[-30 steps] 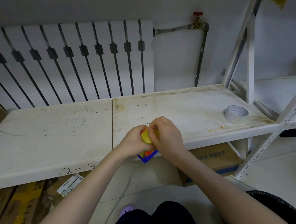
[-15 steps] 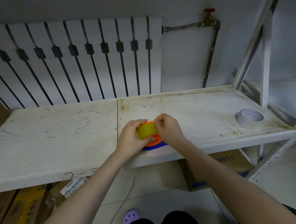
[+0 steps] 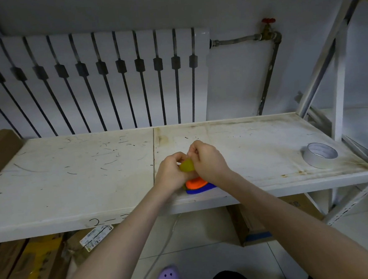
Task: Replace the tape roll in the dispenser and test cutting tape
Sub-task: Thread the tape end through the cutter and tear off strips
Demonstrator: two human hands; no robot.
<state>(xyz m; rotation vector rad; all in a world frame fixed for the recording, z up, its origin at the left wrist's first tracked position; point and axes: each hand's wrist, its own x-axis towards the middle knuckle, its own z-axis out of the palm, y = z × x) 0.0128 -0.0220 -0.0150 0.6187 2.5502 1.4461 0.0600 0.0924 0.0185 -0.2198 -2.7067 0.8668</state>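
Observation:
An orange and blue tape dispenser (image 3: 198,185) rests near the front edge of the white shelf (image 3: 72,179), with a yellowish tape roll (image 3: 186,165) on top of it. My left hand (image 3: 170,173) grips the roll from the left. My right hand (image 3: 208,161) closes over it from the right, fingers pinched at the roll's upper edge. Both hands hide most of the roll and dispenser. A second, white tape roll (image 3: 320,155) lies flat at the shelf's right end.
A white radiator (image 3: 92,80) and a pipe with a red valve (image 3: 268,31) stand behind the shelf. The shelf's metal uprights (image 3: 335,67) rise at the right. Cardboard boxes (image 3: 30,263) sit on the floor below, another at the left end of the shelf.
The dispenser and roll came up from below the shelf's front edge onto the shelf. Both hands then closed more tightly around the roll.

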